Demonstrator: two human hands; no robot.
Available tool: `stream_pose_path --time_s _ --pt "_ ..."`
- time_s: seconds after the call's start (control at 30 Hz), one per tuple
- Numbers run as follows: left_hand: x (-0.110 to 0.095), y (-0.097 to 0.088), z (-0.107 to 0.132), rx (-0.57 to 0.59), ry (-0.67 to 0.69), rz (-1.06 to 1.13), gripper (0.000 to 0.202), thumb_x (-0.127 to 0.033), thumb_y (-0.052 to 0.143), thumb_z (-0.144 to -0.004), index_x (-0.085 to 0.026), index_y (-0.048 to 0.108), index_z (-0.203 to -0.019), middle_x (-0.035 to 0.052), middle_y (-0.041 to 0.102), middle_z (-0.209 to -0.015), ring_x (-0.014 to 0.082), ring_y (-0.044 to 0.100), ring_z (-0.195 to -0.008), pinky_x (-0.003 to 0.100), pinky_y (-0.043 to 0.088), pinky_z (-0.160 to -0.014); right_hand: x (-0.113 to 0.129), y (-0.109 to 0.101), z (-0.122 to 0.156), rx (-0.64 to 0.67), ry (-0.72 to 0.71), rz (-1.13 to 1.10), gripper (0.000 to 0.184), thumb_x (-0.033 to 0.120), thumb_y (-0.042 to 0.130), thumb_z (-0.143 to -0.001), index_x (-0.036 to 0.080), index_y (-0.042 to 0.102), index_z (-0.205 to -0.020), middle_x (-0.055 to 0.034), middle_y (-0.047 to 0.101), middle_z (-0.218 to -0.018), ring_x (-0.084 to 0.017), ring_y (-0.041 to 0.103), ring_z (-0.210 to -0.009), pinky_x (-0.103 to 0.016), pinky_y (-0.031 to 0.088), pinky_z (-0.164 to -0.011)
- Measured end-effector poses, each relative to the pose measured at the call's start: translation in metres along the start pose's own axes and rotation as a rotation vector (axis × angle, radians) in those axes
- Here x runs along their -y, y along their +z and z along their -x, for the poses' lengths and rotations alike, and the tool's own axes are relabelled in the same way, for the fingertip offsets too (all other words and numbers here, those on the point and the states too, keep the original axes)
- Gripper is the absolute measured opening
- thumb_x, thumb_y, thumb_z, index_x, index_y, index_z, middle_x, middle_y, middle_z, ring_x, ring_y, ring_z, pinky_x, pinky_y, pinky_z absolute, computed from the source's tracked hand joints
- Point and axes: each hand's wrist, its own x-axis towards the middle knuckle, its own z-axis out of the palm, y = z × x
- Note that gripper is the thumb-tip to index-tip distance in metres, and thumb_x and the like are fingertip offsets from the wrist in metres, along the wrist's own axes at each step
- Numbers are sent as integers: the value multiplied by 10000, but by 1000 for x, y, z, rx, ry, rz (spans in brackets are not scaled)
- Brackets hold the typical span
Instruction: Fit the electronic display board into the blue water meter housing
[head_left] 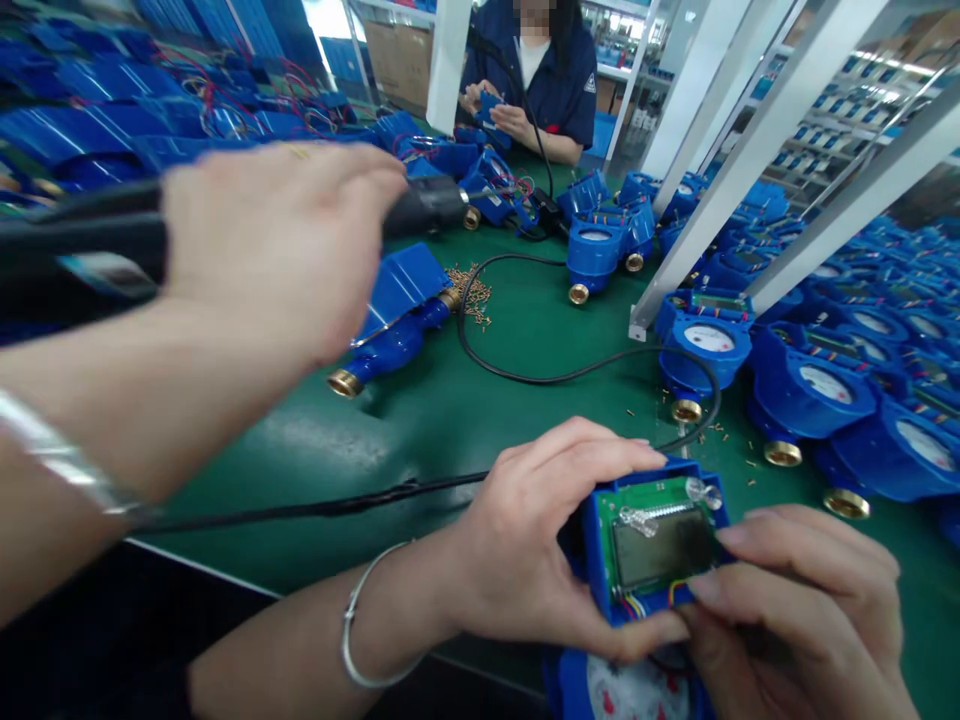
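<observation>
Head view: left hand [529, 545] grips the display box [660, 548] at lower right; right hand [817, 600], fingers curled, touches its right edge, grip indeterminate. Co-worker's hand [277, 240] holds a screwdriver [424, 205], upper left.

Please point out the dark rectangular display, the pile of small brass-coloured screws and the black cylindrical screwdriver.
Dark rectangular display [664, 552]: head view, screen's middle.
Pile of small brass-coloured screws [477, 294]: head view, heap's middle.
Black cylindrical screwdriver [427, 206]: head view, front end.
</observation>
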Motion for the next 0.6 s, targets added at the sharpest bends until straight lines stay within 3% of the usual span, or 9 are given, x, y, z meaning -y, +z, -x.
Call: stream_pose_path --time_s 0.2,0.37,0.6 --pt "1 1 0 -15 16 2 656 -387 814 -561 -110 577 -1106 109 717 -987 196 686 -898 279 597 -802 -1 -2 -1 76 -2 -31 138 111 659 -798 219 625 -877 -55 484 -1044 -214 494 -987 -313 425 -757" --pt "4 2 1 -39 110 -64 669 -401 818 -585 -83 567 -1118 116 712 -1011 205 675 -1012 258 574 -903 -3 -1 1 42 0 -68 155 89 664 -779 211 613 -860 -53 496 -1029 -209 502 -976 -317 435 -774" --pt "5 0 2 -54 206 -164 627 -471 788 -636 -77 572 -1073 128 715 -987 208 688 -1009 264 571 -928 2 2 -1 18 38 -10 136 116 689 -783 214 615 -841 -44 509 -1003 -211 500 -958 -326 424 -771"
